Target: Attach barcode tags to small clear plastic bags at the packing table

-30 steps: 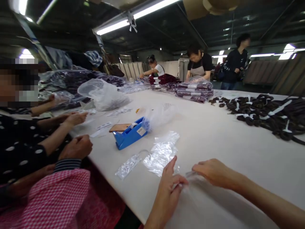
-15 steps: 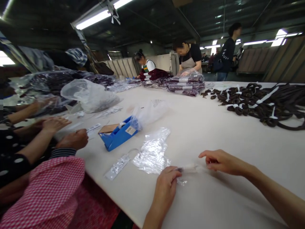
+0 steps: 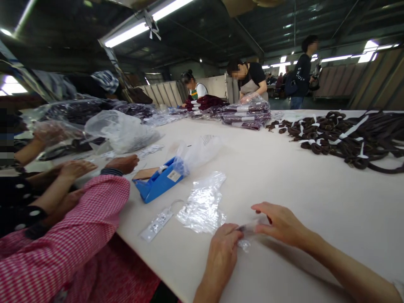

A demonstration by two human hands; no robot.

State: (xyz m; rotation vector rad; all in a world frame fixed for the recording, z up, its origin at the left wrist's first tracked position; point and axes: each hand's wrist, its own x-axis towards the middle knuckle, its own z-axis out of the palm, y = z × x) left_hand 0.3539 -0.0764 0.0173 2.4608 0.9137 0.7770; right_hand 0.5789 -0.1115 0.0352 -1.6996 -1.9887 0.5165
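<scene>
Near the table's front edge, my left hand (image 3: pixel 223 248) is closed on a small clear plastic bag (image 3: pixel 244 245) with something dark in it. My right hand (image 3: pixel 277 221) is just right of the bag, with thumb and index finger apart; whether it touches the bag's pale, blurred end is unclear. A pile of flat clear bags (image 3: pixel 202 204) lies beyond my left hand. Left of that pile is a strip of printed labels (image 3: pixel 157 224) with a thin cord. A blue tape dispenser (image 3: pixel 159 181) stands behind them.
A co-worker's checked sleeve (image 3: pixel 94 198) and other arms reach over the table (image 3: pixel 284 168) from the left. Dark tied cords (image 3: pixel 328 134) lie at the right. Wrapped garments (image 3: pixel 246 112) and a white plastic bag (image 3: pixel 123 130) are farther back.
My right hand has moved left, closer to my left hand, and its thumb has extended. The co-worker's checked sleeve and hand have reached farther right, towards the blue dispenser.
</scene>
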